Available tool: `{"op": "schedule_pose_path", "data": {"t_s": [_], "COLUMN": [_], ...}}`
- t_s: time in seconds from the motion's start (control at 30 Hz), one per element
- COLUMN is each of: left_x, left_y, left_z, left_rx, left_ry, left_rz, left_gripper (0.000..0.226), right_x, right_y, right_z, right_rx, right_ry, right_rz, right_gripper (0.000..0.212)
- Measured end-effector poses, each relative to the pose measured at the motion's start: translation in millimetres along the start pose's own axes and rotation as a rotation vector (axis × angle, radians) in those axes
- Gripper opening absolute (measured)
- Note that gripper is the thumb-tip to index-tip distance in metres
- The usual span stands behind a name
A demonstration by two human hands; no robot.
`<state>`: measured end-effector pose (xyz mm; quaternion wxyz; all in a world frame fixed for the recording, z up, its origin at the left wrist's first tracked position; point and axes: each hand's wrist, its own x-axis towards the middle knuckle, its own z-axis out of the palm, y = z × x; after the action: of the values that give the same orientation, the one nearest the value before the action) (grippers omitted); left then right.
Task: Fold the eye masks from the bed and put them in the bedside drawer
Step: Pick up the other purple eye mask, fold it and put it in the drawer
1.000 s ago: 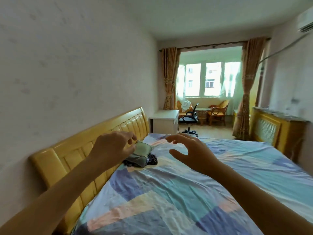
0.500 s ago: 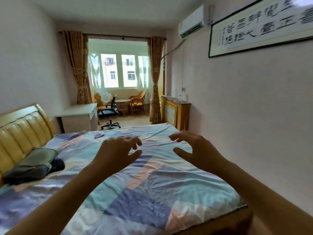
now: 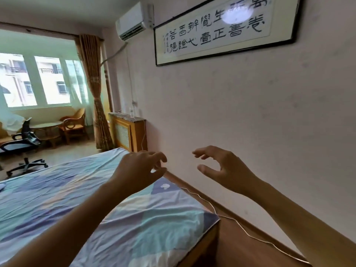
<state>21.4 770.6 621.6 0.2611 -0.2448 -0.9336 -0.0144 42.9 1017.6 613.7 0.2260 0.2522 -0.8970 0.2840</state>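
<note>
My left hand hovers above the foot corner of the bed, its fingers loosely curled and holding nothing. My right hand hangs in the air in front of the pale wall, fingers spread and relaxed, also holding nothing. The bed wears a patchwork sheet in blue, teal and peach. A small white patch lies on the sheet near the bed's right edge; I cannot tell what it is. No eye mask and no bedside drawer show in this view.
A thin white cable runs along the brown floor strip between bed and wall. A wooden radiator cabinet stands against the wall beyond the bed. An office chair, wicker chairs and a round table sit by the window.
The view has swung right, away from the headboard and the folded green bundle, which are now out of frame. Both hands stayed raised and hold nothing, now over the bed's foot corner and the wall.
</note>
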Motion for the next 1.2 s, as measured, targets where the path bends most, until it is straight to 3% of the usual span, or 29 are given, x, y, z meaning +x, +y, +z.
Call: {"op": "schedule_pose_path", "data": {"t_s": [0.33,0.63,1.2], "left_x": [184.8,303.6,500.0], "left_y": [11.5,56.7,164.3], "left_z": [103.2,175.1,271.8], "left_rx": [-0.051,-0.118,-0.057], "left_ry": [-0.049,-0.034,-0.027], "left_rz": [0.189,0.314,0.153], "left_gripper": [0.034,0.033,0.033], "right_x": [63.8,80.0,142.5], "right_y": [130.3,235.8,488.6], "right_z": [-26.2,-64.1,-173.8], "right_rx": [-0.111,-0.167,-0.127], "right_ry": [0.052,0.077,-0.013], "right_rz": [0.194,0.328,0.225], "right_gripper": [0.034,0.036,0.035]}}
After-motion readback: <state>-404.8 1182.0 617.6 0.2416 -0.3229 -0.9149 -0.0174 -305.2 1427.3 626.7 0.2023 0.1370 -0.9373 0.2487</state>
